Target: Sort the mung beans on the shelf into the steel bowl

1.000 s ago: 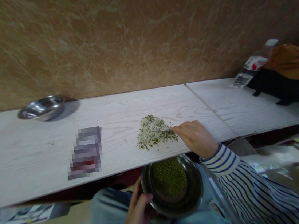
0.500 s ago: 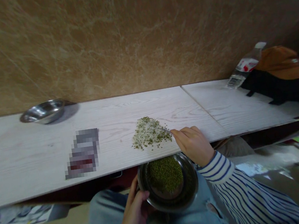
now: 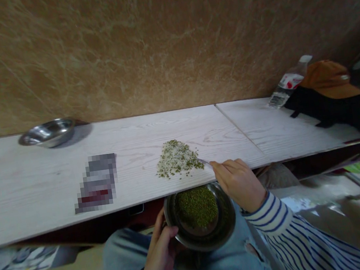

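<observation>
My left hand (image 3: 161, 248) grips the left rim of a steel bowl (image 3: 226, 217), held over my lap just below the table's front edge. Green mung beans (image 3: 199, 207) lie in the bowl. Between the fingers of my right hand (image 3: 237, 180) is the handle of a spoon (image 3: 205, 162). Its far end meets the right side of a heap of white rice grains mixed with green beans (image 3: 177, 158) on the white table (image 3: 129, 132); the spoon's bowl is hard to make out.
A second steel bowl (image 3: 49, 133) stands at the back left by the tiled wall. A blurred-out flat item (image 3: 96, 181) lies left of the heap. At the right are a plastic bottle (image 3: 288, 85), an orange cap (image 3: 329, 80) and a black bag (image 3: 339, 114).
My right hand has drawn the spoon slightly right and towards me, from the heap's upper right to its lower right edge. My left hand still holds the bowl. The view has shifted slightly.
</observation>
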Demonstrator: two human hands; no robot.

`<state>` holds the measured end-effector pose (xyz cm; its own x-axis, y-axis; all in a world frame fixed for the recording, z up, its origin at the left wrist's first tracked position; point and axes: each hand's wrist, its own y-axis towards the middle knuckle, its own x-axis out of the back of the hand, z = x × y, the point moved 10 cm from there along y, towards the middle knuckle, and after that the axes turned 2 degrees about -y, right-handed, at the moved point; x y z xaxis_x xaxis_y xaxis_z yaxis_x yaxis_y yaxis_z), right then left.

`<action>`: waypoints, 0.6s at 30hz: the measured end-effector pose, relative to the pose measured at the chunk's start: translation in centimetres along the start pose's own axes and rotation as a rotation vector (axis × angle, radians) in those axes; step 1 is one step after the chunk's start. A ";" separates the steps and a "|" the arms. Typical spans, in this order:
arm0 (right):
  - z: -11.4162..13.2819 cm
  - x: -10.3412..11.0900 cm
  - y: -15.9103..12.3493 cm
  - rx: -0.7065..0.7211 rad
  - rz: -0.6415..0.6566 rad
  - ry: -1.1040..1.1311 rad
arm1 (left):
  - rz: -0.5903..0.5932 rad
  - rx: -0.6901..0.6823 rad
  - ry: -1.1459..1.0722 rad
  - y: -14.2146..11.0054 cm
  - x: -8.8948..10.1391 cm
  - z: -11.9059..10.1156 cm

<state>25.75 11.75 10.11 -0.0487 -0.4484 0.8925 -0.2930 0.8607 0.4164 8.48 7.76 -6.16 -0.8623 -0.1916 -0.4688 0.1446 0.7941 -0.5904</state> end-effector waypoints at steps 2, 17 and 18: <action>0.4 0.3 -0.2 0.003 0.000 0.013 | 0.004 0.009 -0.001 -0.1 -0.1 0.1; -1.4 1.5 -3.1 -0.068 -0.023 0.065 | 0.020 0.014 -0.015 -0.4 -0.5 0.2; -1.1 1.6 -3.3 -0.067 -0.025 0.078 | 0.020 0.013 -0.012 -0.4 -0.6 0.2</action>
<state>27.65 8.48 10.38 0.0329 -0.4516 0.8916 -0.2284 0.8651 0.4466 8.99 7.48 -5.78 -0.8531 -0.1829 -0.4886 0.1682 0.7901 -0.5894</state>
